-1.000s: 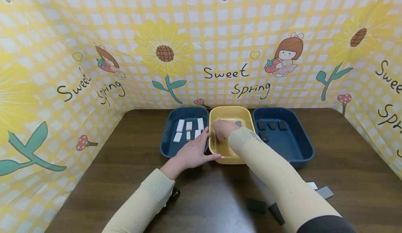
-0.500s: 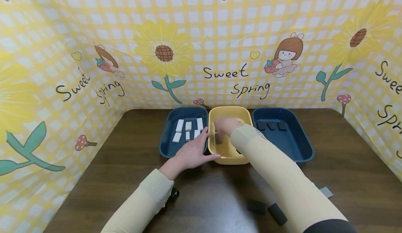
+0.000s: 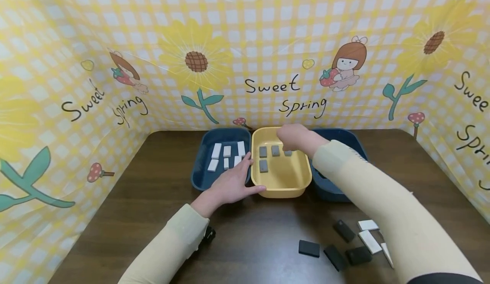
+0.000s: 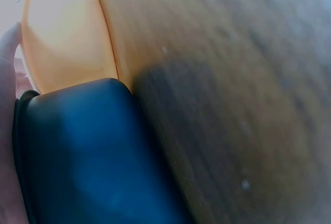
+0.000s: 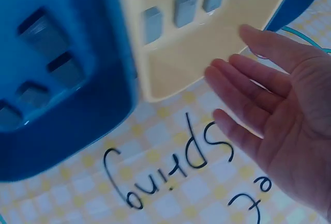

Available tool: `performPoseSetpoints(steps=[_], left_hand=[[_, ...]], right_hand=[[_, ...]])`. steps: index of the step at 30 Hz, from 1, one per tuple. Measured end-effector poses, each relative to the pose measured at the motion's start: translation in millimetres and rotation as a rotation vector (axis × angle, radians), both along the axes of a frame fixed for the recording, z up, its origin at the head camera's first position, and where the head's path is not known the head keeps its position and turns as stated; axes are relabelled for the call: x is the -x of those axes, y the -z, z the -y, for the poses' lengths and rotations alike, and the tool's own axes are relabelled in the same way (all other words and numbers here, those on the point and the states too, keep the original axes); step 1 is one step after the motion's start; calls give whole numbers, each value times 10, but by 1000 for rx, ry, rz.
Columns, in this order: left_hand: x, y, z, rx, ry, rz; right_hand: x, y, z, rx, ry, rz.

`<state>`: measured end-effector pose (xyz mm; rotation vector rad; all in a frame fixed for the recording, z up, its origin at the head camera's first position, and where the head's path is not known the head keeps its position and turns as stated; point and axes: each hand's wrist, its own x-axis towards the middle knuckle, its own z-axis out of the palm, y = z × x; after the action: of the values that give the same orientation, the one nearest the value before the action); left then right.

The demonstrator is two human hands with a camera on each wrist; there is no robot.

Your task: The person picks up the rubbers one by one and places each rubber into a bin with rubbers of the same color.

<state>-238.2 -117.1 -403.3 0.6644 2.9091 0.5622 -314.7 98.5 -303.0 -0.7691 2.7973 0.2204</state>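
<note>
My left hand [image 3: 231, 184] rests with spread fingers at the adjoining rims of a blue tray [image 3: 198, 177] and a yellow tray [image 3: 285, 191]. White blocks [image 3: 216, 151] lie in that blue tray. The yellow tray holds a grey block [image 3: 263, 166] in front of a row of three others. Over its far right part hovers my right hand [image 3: 300, 139], whose fingers look loosely extended and hold nothing in the right wrist view. A second blue tray [image 3: 330, 190], partly hidden by the right arm, contains dark blocks [image 5: 67, 70].
Loose black blocks [image 3: 309, 248] and white blocks [image 3: 369, 241] lie on the brown table [image 3: 153, 228] at the front right, some behind the right sleeve. A checked cloth [image 3: 237, 29] hangs close behind the trays.
My right hand has lifted out of the yellow tray's left side and moved right and back, uncovering the grey blocks. More loose blocks show on the table. The left hand stays put.
</note>
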Motion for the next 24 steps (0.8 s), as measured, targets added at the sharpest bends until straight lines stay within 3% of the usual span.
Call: performPoseSetpoints(steps=[15, 24], left_hand=[[17, 12, -19, -1, -15, 6], [16, 11, -22, -9, -13, 1]], right_hand=[[-479, -30, -554, 14, -276, -333], [-814, -29, -795, 129, -393, -472]])
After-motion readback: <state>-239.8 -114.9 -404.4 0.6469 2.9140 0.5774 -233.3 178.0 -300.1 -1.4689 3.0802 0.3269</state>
